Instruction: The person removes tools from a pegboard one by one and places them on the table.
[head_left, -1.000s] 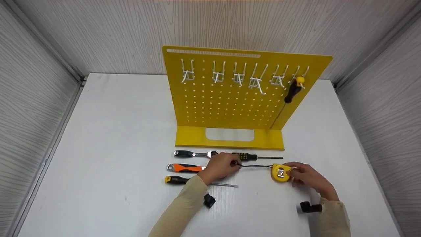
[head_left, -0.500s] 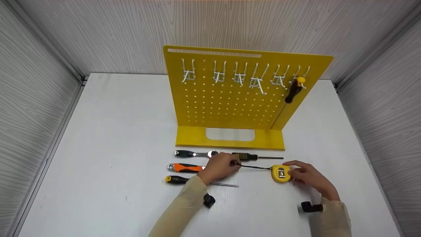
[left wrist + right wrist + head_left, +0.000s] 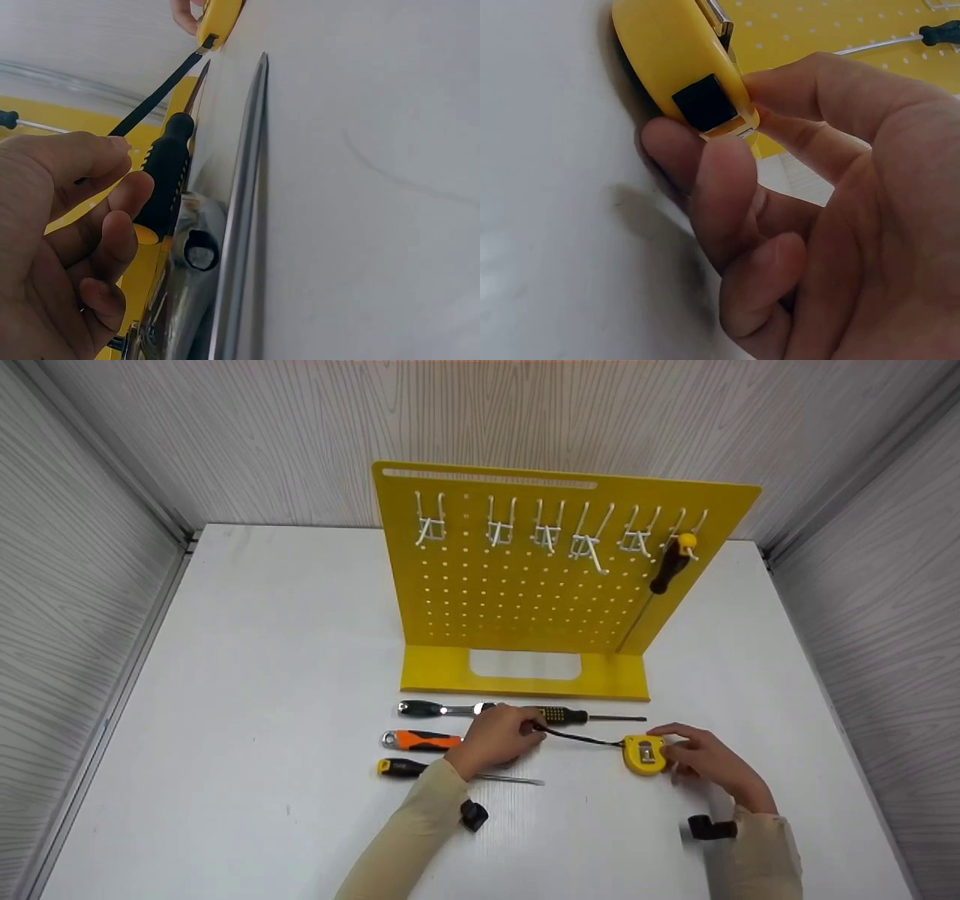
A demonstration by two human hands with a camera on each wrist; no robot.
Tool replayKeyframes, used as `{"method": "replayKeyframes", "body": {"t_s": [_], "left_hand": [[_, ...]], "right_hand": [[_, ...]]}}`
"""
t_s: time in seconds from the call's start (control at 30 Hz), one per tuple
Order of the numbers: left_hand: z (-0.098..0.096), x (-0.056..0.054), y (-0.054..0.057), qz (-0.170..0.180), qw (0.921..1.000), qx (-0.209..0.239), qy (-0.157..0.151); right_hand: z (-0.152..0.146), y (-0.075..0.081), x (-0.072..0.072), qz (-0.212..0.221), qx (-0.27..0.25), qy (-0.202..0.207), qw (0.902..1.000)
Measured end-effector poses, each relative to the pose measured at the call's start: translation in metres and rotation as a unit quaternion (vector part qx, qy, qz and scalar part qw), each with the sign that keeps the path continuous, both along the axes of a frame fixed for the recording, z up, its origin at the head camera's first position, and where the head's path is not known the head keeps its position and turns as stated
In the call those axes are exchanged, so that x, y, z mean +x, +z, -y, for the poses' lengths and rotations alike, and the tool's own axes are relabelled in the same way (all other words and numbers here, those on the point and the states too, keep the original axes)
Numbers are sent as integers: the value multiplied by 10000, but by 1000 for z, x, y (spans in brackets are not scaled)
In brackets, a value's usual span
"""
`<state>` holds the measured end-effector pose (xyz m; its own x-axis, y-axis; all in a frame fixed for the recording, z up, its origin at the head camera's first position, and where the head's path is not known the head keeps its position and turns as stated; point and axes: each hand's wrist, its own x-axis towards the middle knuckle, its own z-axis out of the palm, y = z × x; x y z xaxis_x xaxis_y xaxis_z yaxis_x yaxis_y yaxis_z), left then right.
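A yellow tape measure (image 3: pixel 645 754) lies on the white table in front of the pegboard's right end. My right hand (image 3: pixel 711 765) holds its right side, thumb and fingers on the case, as the right wrist view shows close up. From the other side of the case a black wrist strap (image 3: pixel 581 738) runs leftward. My left hand (image 3: pixel 496 742) pinches the strap's end between thumb and forefinger, its other fingers loosely curled in the left wrist view. Below that hand lie an orange-handled wrench (image 3: pixel 424 741), its head hidden in the head view, and a yellow-and-black screwdriver (image 3: pixel 401 768).
Behind the hands stands a yellow pegboard (image 3: pixel 525 600) with several white hooks. A screwdriver (image 3: pixel 670 570) hangs from its rightmost hook. Along the board's base lie a dark-handled ratchet (image 3: pixel 424 709) and a screwdriver with a dotted grip (image 3: pixel 566 716).
The left hand has shifted slightly up and left, with the strap still pinched. The tape measure and right hand have edged slightly right.
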<state>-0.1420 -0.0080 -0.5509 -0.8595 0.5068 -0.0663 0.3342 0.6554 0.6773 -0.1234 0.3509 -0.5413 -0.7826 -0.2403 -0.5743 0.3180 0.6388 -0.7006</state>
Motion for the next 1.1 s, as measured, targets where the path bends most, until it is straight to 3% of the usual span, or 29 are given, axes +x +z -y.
{"method": "replayKeyframes", "body": {"t_s": [0.23,0.57,0.87,1.1], "left_hand": [[1,2,-1,-85,9999,-72,34],[2,3,0,-224,9993,-315,-10],[4,2,0,-35,9999,-87,-51],[5,1,3,31,9998,164,94]], "right_hand": [[-3,0,1,-177,-105,108,9997],[-5,-4,2,-103,10,-12,9999],[-5,0,4,-251,50,98,9996],[-4,3,4,-423,125,-288,9986]]}}
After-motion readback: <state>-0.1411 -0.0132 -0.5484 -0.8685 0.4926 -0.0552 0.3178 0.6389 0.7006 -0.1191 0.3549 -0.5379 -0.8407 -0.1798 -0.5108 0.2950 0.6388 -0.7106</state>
